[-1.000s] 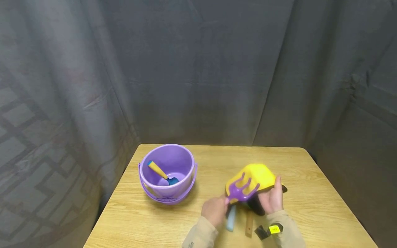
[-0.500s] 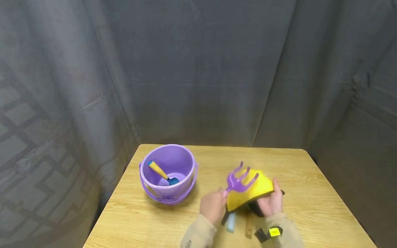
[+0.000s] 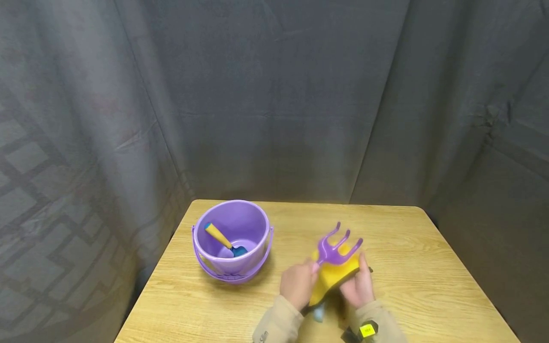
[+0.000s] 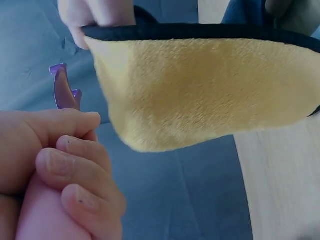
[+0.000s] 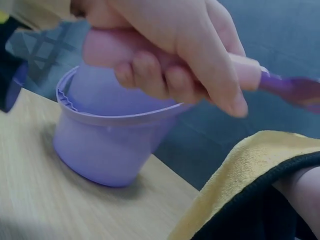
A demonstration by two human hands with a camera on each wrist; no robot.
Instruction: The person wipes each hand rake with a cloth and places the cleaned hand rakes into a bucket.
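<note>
My left hand [image 3: 297, 286] grips the purple fork [image 3: 331, 254], probably light and stiff, by its pink handle [image 5: 107, 47], the surest hold, above the table [image 3: 433, 276]. Beside it, my right hand [image 3: 358, 288] pinches the yellow cloth [image 3: 333, 276], likely soft and floppy.

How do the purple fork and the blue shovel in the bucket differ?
The purple fork has three prongs; the blue shovel has one solid blade. The fork's handle is pink, the shovel's yellow. The left hand grips the fork; the shovel rests inside the bucket. Both are handled tools.
</note>
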